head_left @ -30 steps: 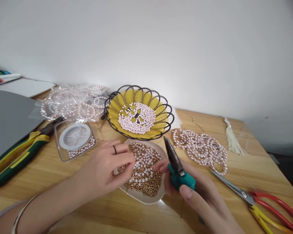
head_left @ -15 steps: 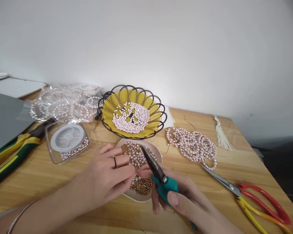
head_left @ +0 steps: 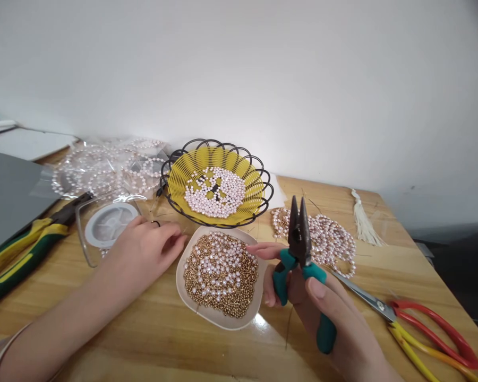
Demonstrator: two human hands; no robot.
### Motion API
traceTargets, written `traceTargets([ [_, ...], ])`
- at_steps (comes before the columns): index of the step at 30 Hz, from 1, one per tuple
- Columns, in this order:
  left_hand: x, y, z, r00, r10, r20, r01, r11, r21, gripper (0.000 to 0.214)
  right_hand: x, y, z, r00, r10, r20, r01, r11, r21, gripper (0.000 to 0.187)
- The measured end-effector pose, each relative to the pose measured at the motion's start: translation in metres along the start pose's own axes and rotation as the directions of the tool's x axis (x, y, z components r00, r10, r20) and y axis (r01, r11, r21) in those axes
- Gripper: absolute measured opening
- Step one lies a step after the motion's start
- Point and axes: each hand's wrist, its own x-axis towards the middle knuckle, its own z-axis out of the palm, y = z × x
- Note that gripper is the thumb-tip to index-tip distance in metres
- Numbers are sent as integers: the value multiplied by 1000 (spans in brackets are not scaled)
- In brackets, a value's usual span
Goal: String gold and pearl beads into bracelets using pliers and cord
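Note:
My right hand [head_left: 326,313] grips teal-handled pliers [head_left: 300,249], jaws pointing up and nearly closed, just right of a pale dish [head_left: 219,317] filled with gold and pearl beads. Its index finger reaches toward the dish rim. My left hand [head_left: 143,249] lies on the wooden table left of the dish, fingers curled loosely, beside a clear box holding a spool [head_left: 107,225]. I cannot make out anything between its fingers. A ring is on one finger and a bangle on the wrist.
A yellow wire-rimmed basket [head_left: 258,183] with pearl beads stands behind the dish. Pearl strands [head_left: 330,239] lie to the right, with a tassel [head_left: 362,220] and red-yellow scissors [head_left: 422,329]. Green-yellow pliers [head_left: 19,254], bagged pearl strings [head_left: 103,167] and a grey board [head_left: 8,196] sit left.
My left hand has drawn back from over the dish to the table on its left. My right hand has swung the pliers upright and moved right of the dish.

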Motion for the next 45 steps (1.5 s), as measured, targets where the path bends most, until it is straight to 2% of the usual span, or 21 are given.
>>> traceTargets([
  [4,0,4,-3,997,-44,63,47,998,-47,13,-1,6,-1,999,-7,-54,10,998,62,52],
  [7,2,12,-7,994,101,52,-88,977,-196,13,-1,10,-1,996,-9,-84,22,989,148,50],
  [11,3,26,-4,929,356,101,-314,903,-293,18,-2,10,1,999,-12,-41,19,983,182,45],
  [14,0,32,2,914,379,142,-331,901,-280,30,-2,7,2,1000,-9,-24,13,983,184,44],
  [19,-5,31,10,947,311,86,-278,921,-272,16,-1,4,3,999,7,-37,0,984,180,44],
  [23,-2,29,7,964,264,32,-227,880,-418,11,-1,4,4,999,16,-49,-7,985,170,45],
  [25,0,29,0,978,206,38,-158,844,-512,11,-1,4,4,998,19,-61,-8,986,167,44],
  [27,1,30,-9,987,117,108,-29,799,-601,14,0,3,4,997,14,-80,-1,987,159,44],
  [29,2,32,-16,975,25,219,133,727,-674,21,0,3,4,995,11,-94,3,989,148,42],
  [31,1,35,-20,950,-25,313,260,619,-741,29,0,3,3,997,23,-70,-14,991,137,40],
  [33,2,37,-22,931,-46,362,336,497,-800,33,-2,4,2,999,40,-2,-39,990,133,39],
  [36,3,38,-23,921,-40,388,373,376,-848,35,-5,4,2,993,85,83,-96,985,146,43],
  [40,3,38,-25,900,77,429,397,262,-880,35,-9,-1,2,968,150,204,-183,970,157,56],
  [43,2,41,-26,876,142,460,428,206,-880,34,-7,-5,2,928,176,329,-254,943,213,59],
  [45,0,42,-26,875,134,466,442,177,-880,32,-3,-3,3,924,154,350,-259,925,276,56],
])
